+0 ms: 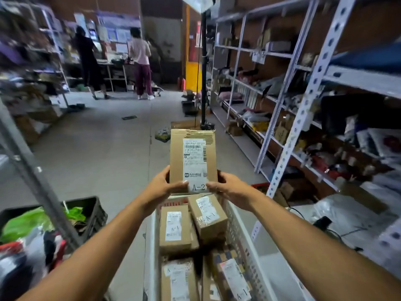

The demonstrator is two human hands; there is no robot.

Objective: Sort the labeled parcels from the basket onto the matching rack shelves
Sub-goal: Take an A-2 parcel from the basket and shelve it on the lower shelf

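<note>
Matt brown cardboard parcel [193,157] with a smooth white paper label [194,157]; white perforated plastic basket [236,231]; pale painted metal rack [312,88] at right; smooth grey concrete floor [104,137].

A grey concrete floor [104,135] fills the middle of a dim storeroom. From 1 to 4 o'clock runs a pale metal rack [312,88] crowded with bags and boxes. At 11 o'clock two people [138,61] stand at a counter below a noticeboard [118,29]. A black pole [204,72] rises at 12 o'clock, beside a yellow panel [193,77]. A black crate [95,213] sits at 8 o'clock.
</note>
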